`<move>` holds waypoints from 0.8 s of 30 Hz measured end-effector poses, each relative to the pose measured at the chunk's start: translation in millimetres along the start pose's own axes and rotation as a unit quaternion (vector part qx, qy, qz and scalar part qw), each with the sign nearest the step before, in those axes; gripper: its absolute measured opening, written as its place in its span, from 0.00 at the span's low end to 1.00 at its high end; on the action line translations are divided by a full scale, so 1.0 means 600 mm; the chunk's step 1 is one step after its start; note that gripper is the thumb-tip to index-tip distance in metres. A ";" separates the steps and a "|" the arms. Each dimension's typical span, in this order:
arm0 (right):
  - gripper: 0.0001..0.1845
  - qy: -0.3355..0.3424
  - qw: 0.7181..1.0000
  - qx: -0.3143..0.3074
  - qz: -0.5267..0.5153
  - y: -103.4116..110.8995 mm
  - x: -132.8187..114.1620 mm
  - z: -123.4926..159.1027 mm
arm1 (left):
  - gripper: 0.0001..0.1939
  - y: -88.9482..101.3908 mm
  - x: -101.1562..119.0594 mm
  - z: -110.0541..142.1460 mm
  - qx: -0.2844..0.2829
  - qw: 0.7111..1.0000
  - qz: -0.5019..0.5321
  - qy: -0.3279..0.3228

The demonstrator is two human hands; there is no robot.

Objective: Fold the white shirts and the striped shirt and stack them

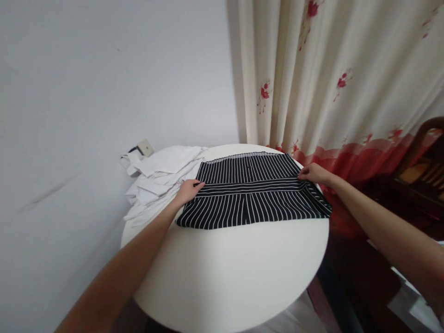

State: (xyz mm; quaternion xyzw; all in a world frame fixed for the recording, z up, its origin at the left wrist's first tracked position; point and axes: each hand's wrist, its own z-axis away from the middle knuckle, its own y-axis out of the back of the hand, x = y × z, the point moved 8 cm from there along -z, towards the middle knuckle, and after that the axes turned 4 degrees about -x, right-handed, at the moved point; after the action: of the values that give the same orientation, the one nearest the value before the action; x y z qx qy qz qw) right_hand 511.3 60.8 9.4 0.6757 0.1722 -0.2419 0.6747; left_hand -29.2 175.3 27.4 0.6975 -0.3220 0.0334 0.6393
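A black garment with white stripes [222, 210] lies spread flat on the round white table [229, 273]. Across its middle runs a band [249, 186] whose stripes go sideways, while the stripes above and below run roughly front to back. My left hand [189, 190] pinches the cloth at the left end of this band. At the opposite end, the fingers of my right hand [314, 173] are closed on the garment's right edge. Which kind of garment it is, I cannot tell.
Crumpled white cloth [166, 169] is heaped at the table's back left, against the pale wall [121, 69]. Behind it shows a socket box [144, 148] on the wall. A floral curtain [294, 92] hangs at the back right, near a wooden chair [416, 162].
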 end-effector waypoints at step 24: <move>0.16 0.022 1.000 0.018 0.003 0.001 0.000 -0.001 | 0.20 -0.001 -0.012 0.009 0.022 0.999 0.042 -0.006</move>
State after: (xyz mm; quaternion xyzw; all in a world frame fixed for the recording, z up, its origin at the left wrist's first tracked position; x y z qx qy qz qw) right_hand 511.5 61.4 10.0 0.6932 0.1808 -0.2278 0.6595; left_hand -36.6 173.5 22.5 0.6978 -0.3539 0.0628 0.6196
